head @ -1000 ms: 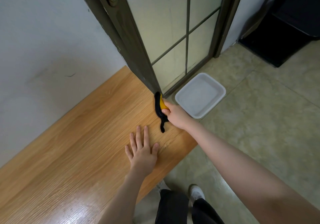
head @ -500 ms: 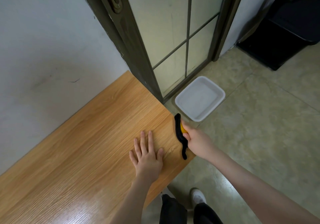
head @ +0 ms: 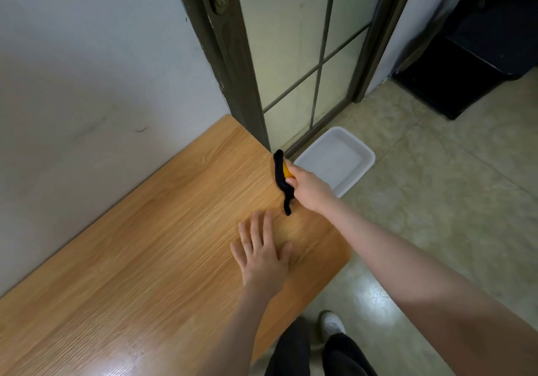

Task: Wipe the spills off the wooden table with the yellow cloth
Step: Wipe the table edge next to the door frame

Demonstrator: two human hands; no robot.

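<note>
The wooden table (head: 151,247) runs along the wall, with its right end just left of the door frame. My right hand (head: 310,191) is shut on the cloth (head: 281,176), which shows a black underside with a yellow patch by my fingers. The cloth lies against the table's right edge near the far corner. Fingers spread, my left hand (head: 263,255) rests flat on the tabletop, a little nearer to me than the cloth. I can make out no distinct spill on the wood.
A white plastic tray (head: 361,166) sits on the tiled floor just beyond the table's right end. A dark door frame (head: 233,79) with frosted glass panes stands behind the corner. A black cabinet (head: 465,64) is at the far right. My shoes show below.
My right hand has carried the cloth back along the table's right edge from the near corner toward the door frame. My left hand stays flat in the same spot.
</note>
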